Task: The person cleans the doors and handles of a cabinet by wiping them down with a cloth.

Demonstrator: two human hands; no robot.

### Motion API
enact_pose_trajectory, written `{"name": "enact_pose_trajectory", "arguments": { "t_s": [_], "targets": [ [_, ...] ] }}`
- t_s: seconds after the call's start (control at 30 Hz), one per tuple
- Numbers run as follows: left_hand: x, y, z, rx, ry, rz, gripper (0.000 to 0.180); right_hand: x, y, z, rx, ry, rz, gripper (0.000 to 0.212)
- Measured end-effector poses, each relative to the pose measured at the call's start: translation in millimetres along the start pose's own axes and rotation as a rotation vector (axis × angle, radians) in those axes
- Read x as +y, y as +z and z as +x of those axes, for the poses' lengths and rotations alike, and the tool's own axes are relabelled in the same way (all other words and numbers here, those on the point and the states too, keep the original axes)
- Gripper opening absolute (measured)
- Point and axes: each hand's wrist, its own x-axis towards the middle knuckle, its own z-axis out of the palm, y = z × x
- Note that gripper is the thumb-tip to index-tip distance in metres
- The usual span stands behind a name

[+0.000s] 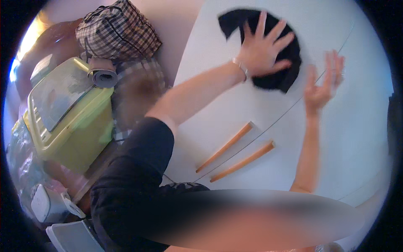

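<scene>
A black piece of cloth (270, 82), bent into a curved shape, lies on the white surface (336, 159) at the far side. My left hand (264, 52) is spread over it with the fingers wide apart; whether the palm presses on it or hovers just above, I cannot tell. A band circles my left wrist. To the right of the cloth and apart from it, my right hand (322, 86) is raised with its fingers stretched out and holds nothing. It is slightly blurred.
Two tapered wooden sticks (226, 146) lie nearer me on either side of a thin dark seam. At left stand a yellow-green lidded bin (79, 138) with a grey roll (103, 74) on top, a checked bag (117, 31), and a white container (48, 203).
</scene>
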Motion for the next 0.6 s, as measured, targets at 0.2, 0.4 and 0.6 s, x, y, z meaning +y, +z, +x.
{"name": "enact_pose_trajectory", "arguments": {
  "t_s": [0.2,0.4,0.6],
  "targets": [
    [-12,24,-95,-0.138,0.157,-0.217,0.068,-119,43,-64,-0.712,-0.021,0.427,0.061],
    [-65,-14,-153,-0.410,0.270,-0.675,0.065,-125,52,-68,-0.732,-0.045,0.301,0.071],
    [-81,-57,-192,-0.260,-0.084,-0.272,0.060,-54,91,9,-0.756,-0.196,-0.115,0.062]
  ]
}}
